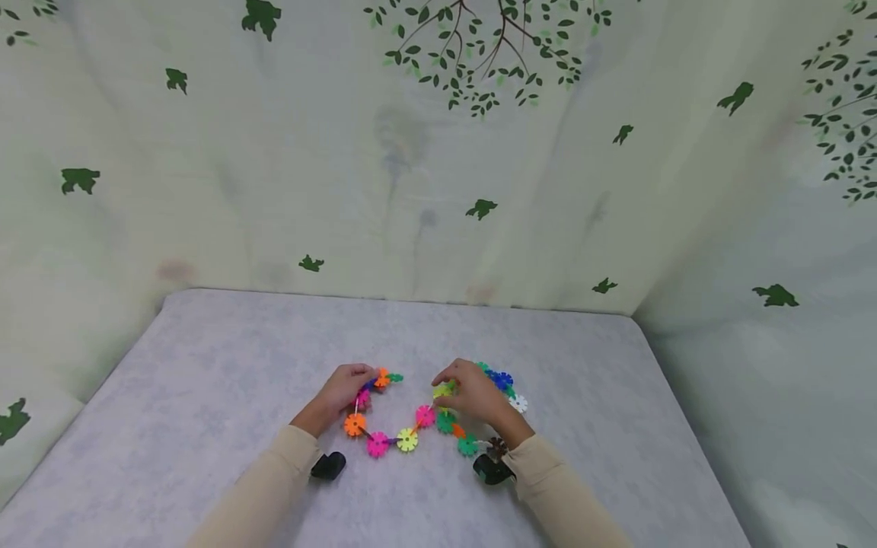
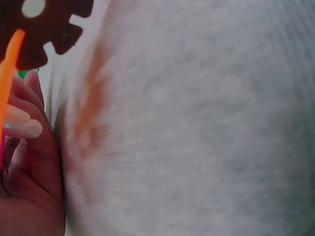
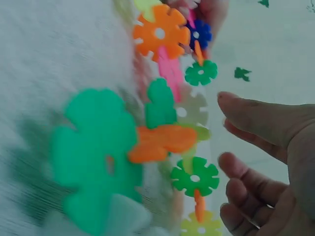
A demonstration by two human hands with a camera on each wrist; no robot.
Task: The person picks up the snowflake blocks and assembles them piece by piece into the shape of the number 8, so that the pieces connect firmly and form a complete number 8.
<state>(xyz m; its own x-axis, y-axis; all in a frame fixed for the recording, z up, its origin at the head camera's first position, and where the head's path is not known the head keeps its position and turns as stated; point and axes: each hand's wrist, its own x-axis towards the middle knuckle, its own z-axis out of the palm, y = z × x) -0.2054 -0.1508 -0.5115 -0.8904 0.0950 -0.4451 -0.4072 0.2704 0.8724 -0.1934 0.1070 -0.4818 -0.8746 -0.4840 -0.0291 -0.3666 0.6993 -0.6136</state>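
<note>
A chain of colourful notched plastic snowflake discs lies curved across the table, with a pink disc (image 1: 377, 444) and a pale yellow disc (image 1: 407, 440) at its front. My left hand (image 1: 346, 387) pinches the chain near its left end, by an orange disc (image 1: 383, 377) and a small green end disc (image 1: 395, 377). Over the right part of the chain hovers my right hand (image 1: 476, 392), close to a yellow-green disc (image 1: 443, 391). In the right wrist view its thumb and fingers (image 3: 241, 172) are spread apart with nothing between them. A brown disc (image 2: 59, 37) looms near the left wrist camera.
The chain's right side holds blue (image 1: 503, 380), white (image 1: 518, 403) and brown (image 1: 497, 447) discs, partly behind the right hand. Black wrist devices (image 1: 328, 466) sit under both sleeves. A pale cloth with leaf prints (image 1: 482, 208) rises behind the grey table (image 1: 260, 335).
</note>
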